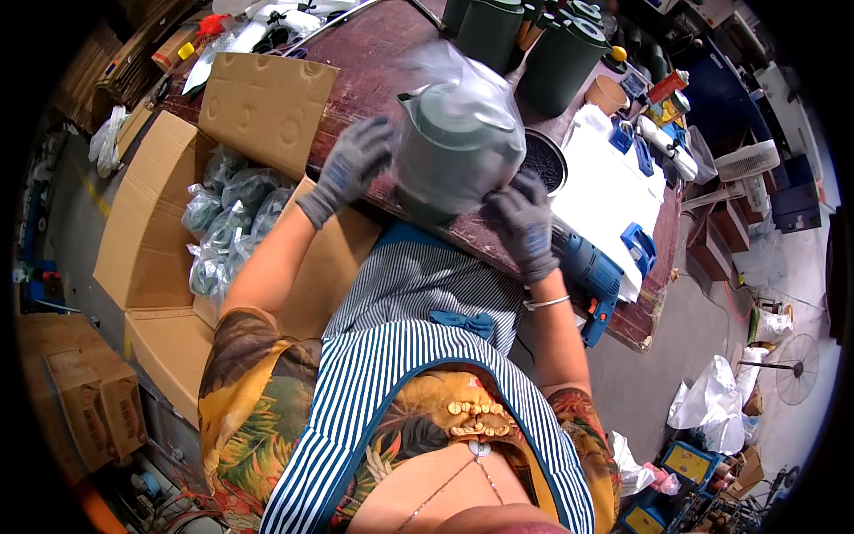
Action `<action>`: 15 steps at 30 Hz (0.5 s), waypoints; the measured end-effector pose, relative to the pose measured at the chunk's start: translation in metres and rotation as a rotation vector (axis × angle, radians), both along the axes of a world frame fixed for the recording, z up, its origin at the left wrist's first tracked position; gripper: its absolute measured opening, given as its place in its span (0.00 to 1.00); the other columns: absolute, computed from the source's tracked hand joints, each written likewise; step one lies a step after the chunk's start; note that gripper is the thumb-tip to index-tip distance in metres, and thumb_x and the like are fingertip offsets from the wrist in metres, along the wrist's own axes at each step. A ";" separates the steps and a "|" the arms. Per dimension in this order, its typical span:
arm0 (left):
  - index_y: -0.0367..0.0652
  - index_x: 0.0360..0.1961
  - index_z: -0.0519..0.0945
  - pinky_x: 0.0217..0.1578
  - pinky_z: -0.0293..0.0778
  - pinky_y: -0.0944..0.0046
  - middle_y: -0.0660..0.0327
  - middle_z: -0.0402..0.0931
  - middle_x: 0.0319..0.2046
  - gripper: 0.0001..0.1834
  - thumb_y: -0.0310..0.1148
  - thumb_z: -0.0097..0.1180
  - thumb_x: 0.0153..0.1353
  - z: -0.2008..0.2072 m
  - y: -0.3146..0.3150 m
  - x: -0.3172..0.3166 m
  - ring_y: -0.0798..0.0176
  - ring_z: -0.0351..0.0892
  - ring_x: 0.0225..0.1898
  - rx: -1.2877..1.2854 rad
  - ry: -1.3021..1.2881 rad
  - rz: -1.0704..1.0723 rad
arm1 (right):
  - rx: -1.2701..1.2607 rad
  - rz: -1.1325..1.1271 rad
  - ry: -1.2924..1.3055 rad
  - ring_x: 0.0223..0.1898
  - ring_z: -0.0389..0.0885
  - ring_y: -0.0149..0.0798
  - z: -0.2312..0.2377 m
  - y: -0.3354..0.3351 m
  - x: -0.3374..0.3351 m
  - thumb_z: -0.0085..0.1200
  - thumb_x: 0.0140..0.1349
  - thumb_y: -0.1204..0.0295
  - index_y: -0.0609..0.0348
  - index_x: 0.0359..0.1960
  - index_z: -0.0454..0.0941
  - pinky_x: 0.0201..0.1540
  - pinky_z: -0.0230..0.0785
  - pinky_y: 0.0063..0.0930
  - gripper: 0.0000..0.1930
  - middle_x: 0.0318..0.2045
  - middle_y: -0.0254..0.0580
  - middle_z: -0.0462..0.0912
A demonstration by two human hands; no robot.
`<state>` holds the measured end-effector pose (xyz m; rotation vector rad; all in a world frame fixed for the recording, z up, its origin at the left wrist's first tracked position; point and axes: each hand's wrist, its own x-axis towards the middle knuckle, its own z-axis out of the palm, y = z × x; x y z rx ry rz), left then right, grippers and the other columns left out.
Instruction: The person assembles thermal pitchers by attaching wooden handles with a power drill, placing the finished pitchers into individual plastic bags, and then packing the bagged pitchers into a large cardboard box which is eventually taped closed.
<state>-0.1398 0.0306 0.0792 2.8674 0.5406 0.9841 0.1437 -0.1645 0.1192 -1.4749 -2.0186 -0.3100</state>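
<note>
A grey-green lidded pot with a spout [449,133] stands near the table's front edge, with a clear plastic bag [471,80] over it. The bag's upper part is puffed up and smeared by motion. My left hand [356,162], in a grey glove, is beside the pot's left side, open with its fingers stretched out. My right hand [527,224], also gloved, is at the lower right of the pot, its fingers curled on the bag's edge. Part of the fingertips is blurred there. Beneath the pot is another dark green rounded piece [425,206], partly hidden.
On my left an open carton [160,209] holds several bagged green items [233,209]. Dark green canisters [560,67] stand at the back of the dark red table [365,67]. A round tray of screws [544,160], a blue power drill [583,267] and white sheets [614,209] lie to the right.
</note>
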 end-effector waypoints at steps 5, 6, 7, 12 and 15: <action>0.42 0.53 0.76 0.61 0.67 0.46 0.54 0.72 0.57 0.25 0.32 0.63 0.52 -0.050 -0.014 -0.035 0.46 0.68 0.63 -0.123 0.316 0.049 | -0.110 0.006 -0.174 0.57 0.73 0.49 -0.077 -0.034 -0.038 0.58 0.50 0.68 0.50 0.39 0.81 0.62 0.63 0.50 0.13 0.46 0.38 0.81; 0.41 0.53 0.75 0.59 0.71 0.48 0.54 0.72 0.57 0.25 0.31 0.62 0.52 -0.023 0.003 -0.043 0.47 0.71 0.61 -0.104 0.392 0.058 | -0.125 -0.041 -0.086 0.57 0.73 0.49 -0.075 -0.035 -0.040 0.58 0.50 0.68 0.50 0.41 0.81 0.62 0.63 0.49 0.14 0.47 0.38 0.81; 0.41 0.54 0.75 0.57 0.73 0.50 0.53 0.74 0.56 0.25 0.29 0.61 0.53 0.010 0.012 -0.040 0.47 0.74 0.58 -0.214 0.077 0.109 | -0.157 -0.086 0.001 0.57 0.73 0.49 -0.072 -0.040 -0.042 0.58 0.50 0.68 0.50 0.43 0.81 0.61 0.63 0.49 0.15 0.47 0.37 0.81; 0.39 0.64 0.70 0.60 0.70 0.61 0.48 0.75 0.57 0.30 0.33 0.61 0.60 0.203 -0.042 0.055 0.53 0.76 0.58 -0.069 -0.217 -0.382 | -0.173 -0.113 0.186 0.57 0.73 0.48 -0.086 -0.056 -0.045 0.60 0.54 0.68 0.48 0.50 0.80 0.59 0.64 0.44 0.19 0.53 0.35 0.80; 0.39 0.52 0.79 0.47 0.77 0.59 0.48 0.82 0.42 0.20 0.37 0.59 0.62 0.240 -0.030 0.064 0.54 0.83 0.44 -0.320 -0.125 -0.316 | -0.145 -0.111 0.204 0.57 0.73 0.49 -0.079 -0.060 -0.049 0.60 0.56 0.68 0.50 0.51 0.79 0.60 0.63 0.44 0.19 0.55 0.38 0.79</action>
